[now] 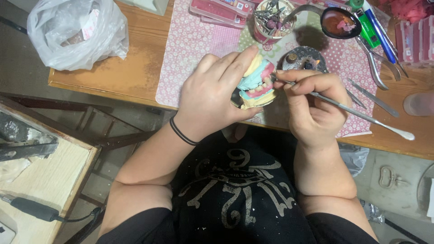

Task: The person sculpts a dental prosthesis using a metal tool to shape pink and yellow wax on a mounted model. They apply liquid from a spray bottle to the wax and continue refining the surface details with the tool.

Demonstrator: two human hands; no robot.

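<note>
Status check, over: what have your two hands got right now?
Left hand gripping dental model. Right hand holding metal carving tool, tip at the pink gum. Nothing between hands and model.

There is just one camera, worn on the person's head. It looks almost straight down, close over the lap and the near edge of the worktop [135, 68], with floor at both sides.

Both forearms are bare. The left hand [212, 95] has a thin black band [182, 133] around its wrist; the right hand [312, 106] wears nothing. Nearer, a black shirt [235, 199] carries pale grey print.
</note>
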